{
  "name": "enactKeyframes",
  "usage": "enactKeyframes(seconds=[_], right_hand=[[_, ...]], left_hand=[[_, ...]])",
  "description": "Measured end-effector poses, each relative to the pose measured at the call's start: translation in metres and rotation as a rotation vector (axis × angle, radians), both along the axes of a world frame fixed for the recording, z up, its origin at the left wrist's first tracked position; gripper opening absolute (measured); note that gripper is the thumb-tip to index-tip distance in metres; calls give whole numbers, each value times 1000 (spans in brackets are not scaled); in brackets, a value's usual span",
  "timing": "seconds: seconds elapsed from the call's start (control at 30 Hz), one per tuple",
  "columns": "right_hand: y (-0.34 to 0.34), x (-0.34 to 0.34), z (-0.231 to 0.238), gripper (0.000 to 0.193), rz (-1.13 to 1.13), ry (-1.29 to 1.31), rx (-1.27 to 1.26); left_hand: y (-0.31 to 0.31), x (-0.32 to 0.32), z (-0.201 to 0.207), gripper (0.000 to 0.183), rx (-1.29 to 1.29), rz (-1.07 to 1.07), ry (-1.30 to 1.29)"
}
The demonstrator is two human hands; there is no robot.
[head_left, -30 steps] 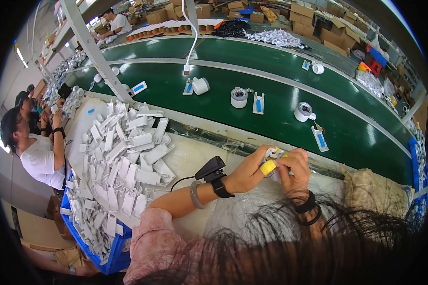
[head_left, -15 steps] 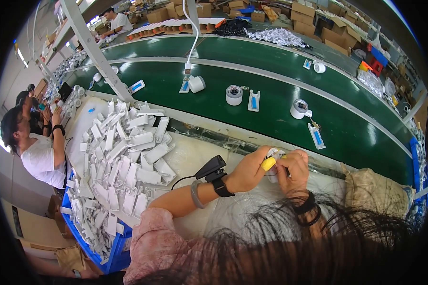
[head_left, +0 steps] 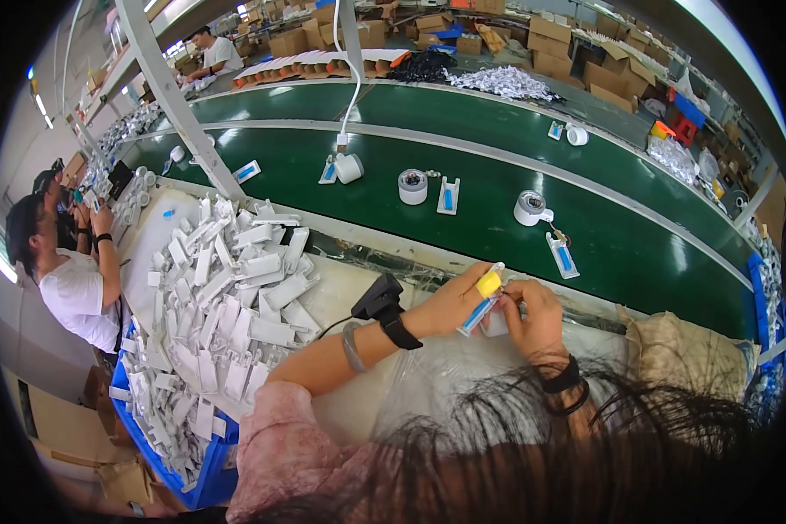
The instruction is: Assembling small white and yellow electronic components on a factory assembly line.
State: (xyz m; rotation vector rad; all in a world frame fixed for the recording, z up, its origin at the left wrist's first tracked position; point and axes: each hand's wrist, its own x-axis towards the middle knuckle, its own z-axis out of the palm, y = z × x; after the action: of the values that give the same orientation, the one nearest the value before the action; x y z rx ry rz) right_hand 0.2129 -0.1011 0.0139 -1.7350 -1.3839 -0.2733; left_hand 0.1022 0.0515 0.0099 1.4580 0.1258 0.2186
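My left hand (head_left: 454,306) is closed around a white plastic holder (head_left: 476,316) with a blue strip along it. A yellow covering (head_left: 489,284) shows at its thumb. Right beside it, my right hand (head_left: 537,316) has its thumb and fingertips pinched together at the holder's edge; whatever lies between them is too small to make out. Below the fingers a whitish part (head_left: 496,325) shows, mostly hidden. Both hands are above the plastic-covered worktable (head_left: 437,384), near the belt's edge.
Left of my arm, white plastic pieces (head_left: 227,297) lie heaped, spilling into a blue bin (head_left: 210,476). A green conveyor (head_left: 341,205) carries round white units (head_left: 413,187) with blue-striped holders (head_left: 448,196). A sack (head_left: 686,354) stands right; a cable (head_left: 354,83) hangs over the belt. Co-workers (head_left: 74,284) sit left.
The holder in my left hand has turned so its blue strip now shows. My right fingers have shifted slightly down. Units on the belt have moved a little left in the picture.
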Motion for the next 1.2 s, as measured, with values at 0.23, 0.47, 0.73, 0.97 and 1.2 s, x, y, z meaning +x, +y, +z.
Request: enactKeyframes(seconds=[0.23,0.47,0.73,0.97,1.2], right_hand=[[-10,41,-2,9,-112,432,61],[-57,130,-19,3,-382,466,413],[-60,139,-29,18,-446,277,280],[-42,97,-9,24,-206,320,13],[-18,46,4,41,54,118,-118]], left_hand=[[111,69,-38,32,1107,561,98],[165,137,-56,49,1736,741,663],[184,155,-41,53,1253,638,644],[150,96,-9,71,715,221,465],[78,25,15,47,214,-43,308]])
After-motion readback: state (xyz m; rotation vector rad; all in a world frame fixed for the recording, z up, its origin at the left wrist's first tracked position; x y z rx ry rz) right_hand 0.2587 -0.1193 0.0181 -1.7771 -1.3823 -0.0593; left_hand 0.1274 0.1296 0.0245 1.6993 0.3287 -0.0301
